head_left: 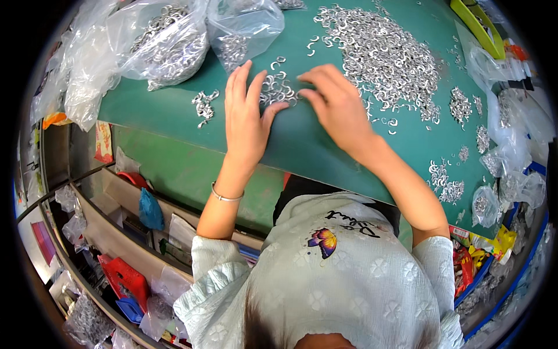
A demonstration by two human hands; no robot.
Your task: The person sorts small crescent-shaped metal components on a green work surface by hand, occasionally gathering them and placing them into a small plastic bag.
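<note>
Several small silver C-shaped metal pieces (pixel 279 92) lie in a loose heap on the green tabletop (pixel 311 142), between my two hands. My left hand (pixel 246 113) rests along the heap's left side with its fingers stretched out and the thumb spread toward the pieces. On the other side, my right hand (pixel 338 103) hovers with bent fingers, thumb and forefinger apart. Nothing shows in its grasp. A large spread-out pile of the same metal pieces (pixel 389 61) lies beyond my right hand. Left of my left hand is a small cluster of metal pieces (pixel 204 108).
Clear plastic bags full of pieces (pixel 174 55) stand at the far left of the table. Smaller heaps (pixel 460 106) dot the right side, near more bags (pixel 485 206). A yellow-green tray (pixel 481 28) sits at the far right corner. Drawers (pixel 131 232) lie below left.
</note>
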